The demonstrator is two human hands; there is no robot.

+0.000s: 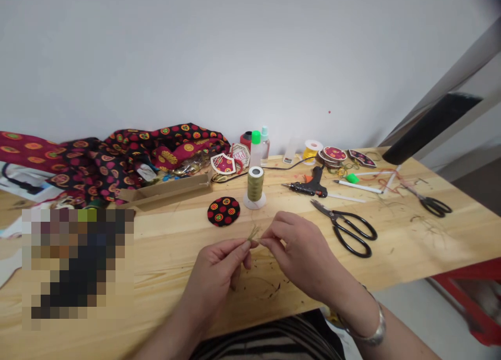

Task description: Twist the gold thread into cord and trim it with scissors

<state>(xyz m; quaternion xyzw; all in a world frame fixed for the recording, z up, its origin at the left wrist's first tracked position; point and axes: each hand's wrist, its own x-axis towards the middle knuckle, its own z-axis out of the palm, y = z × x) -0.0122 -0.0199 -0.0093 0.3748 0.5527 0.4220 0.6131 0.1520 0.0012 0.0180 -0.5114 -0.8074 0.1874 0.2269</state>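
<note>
Between thumb and fingers, my left hand (223,263) pinches a small bundle of olive-green thread (254,231), whose loose ends fan upward. My right hand (295,250) is closed in a pinch at the same bundle, close to the left fingertips; a thin strand seems to run between the two. Just beyond my hands stands a spool of olive thread (255,186) on a white base. To its left lies a round patterned fabric disc (223,211), black with red and orange motifs. Large black-handled scissors (348,229) rest to the right of my right hand.
A black glue gun (309,187), a white pen (358,186) and smaller scissors (428,201) lie on the right. Patterned cloth (156,146) is heaped behind a cardboard box (168,191) on the left. Bottles (255,148) and a yellow spool (311,152) stand near the wall. Thread scraps litter the front.
</note>
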